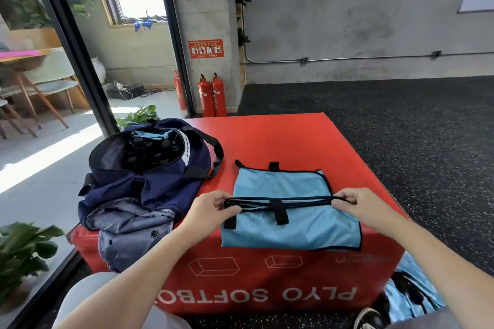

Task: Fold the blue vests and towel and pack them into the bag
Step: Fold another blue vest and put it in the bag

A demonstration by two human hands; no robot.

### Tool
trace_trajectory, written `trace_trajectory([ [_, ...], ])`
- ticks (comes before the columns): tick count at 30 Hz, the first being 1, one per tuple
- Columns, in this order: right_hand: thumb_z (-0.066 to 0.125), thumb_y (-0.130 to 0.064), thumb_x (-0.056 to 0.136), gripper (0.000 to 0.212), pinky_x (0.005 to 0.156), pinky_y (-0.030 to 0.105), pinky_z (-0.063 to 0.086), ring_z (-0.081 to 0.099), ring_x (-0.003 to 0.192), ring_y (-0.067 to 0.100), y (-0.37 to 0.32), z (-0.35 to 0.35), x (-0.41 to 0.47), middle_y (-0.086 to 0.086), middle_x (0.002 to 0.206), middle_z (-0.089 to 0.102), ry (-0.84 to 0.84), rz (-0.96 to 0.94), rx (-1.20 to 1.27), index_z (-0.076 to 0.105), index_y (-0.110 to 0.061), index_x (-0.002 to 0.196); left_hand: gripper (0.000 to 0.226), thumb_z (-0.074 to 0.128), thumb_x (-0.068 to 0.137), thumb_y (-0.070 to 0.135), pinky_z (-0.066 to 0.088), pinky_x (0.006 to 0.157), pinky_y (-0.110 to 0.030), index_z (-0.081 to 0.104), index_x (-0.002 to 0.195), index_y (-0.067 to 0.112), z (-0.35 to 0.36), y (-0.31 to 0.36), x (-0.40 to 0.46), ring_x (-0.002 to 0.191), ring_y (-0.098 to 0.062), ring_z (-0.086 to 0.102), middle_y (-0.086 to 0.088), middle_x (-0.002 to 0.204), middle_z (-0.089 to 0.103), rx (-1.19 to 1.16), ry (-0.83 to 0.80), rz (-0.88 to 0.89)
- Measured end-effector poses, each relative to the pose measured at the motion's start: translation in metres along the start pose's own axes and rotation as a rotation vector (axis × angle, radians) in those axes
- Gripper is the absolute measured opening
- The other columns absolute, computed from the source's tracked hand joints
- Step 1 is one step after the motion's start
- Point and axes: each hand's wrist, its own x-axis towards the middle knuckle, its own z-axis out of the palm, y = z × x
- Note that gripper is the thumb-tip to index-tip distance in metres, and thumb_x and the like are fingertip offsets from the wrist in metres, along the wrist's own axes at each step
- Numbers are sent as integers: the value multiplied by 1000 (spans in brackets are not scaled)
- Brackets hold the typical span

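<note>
A light blue mesh vest (291,222) with black trim lies on the red soft box (267,139), partly folded. My left hand (211,211) pinches its black-edged fold at the left end. My right hand (355,205) pinches the same edge at the right end. The navy duffel bag (149,168) stands open to the left on the box, with blue fabric showing inside. A grey towel-like cloth (131,232) lies at the bag's near side and hangs over the box edge. More blue vests (411,294) lie on the floor at the lower right.
The box stands on dark speckled floor (401,120). Potted plants (24,251) sit at the lower left beside a glass wall. Fire extinguishers (212,96) stand by a concrete pillar behind the box. My shoe (371,318) shows at the bottom right.
</note>
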Motion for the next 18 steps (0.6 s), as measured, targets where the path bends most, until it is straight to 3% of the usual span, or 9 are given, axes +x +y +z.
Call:
trace_trajectory([
  [3, 68, -23, 96, 11, 75, 28, 47, 67, 78, 7, -4, -2, 16, -6, 83, 76, 29, 10, 6, 75, -23, 87, 12, 80, 84, 23, 51, 70, -17, 72, 93, 24, 2, 1, 18, 68, -1, 64, 5, 83, 76, -35, 33, -21],
  [6, 68, -24, 96, 11, 76, 26, 47, 67, 79, 5, -5, -6, 39, -5, 85, 76, 63, 5, 6, 75, -22, 87, 14, 78, 86, 24, 54, 80, -24, 71, 97, 29, 5, 0, 45, 82, -10, 71, 9, 86, 76, -47, 60, -41],
  [10, 69, -21, 95, 10, 67, 8, 43, 64, 72, -7, -4, -13, 71, -11, 82, 76, 121, 5, 20, 76, -20, 88, 17, 73, 89, 27, 56, 89, -32, 68, 103, 34, 10, -6, 86, 90, -7, 70, 14, 90, 75, -24, 65, -54],
  [15, 70, -28, 94, 11, 73, 21, 46, 65, 76, -1, 7, -16, 110, -11, 82, 75, 124, 37, -26, 76, -27, 85, 17, 71, 91, 25, 56, 89, -32, 67, 106, 32, 19, -21, 130, 87, -8, 70, 10, 90, 74, 20, 71, -60],
  [18, 69, -29, 94, 11, 72, 20, 45, 66, 79, -1, 12, -14, 132, -16, 82, 74, 120, 46, -61, 76, -29, 84, 25, 72, 90, 31, 55, 84, -28, 66, 115, 28, 25, -34, 150, 83, -8, 67, 7, 89, 72, 99, 88, -100],
])
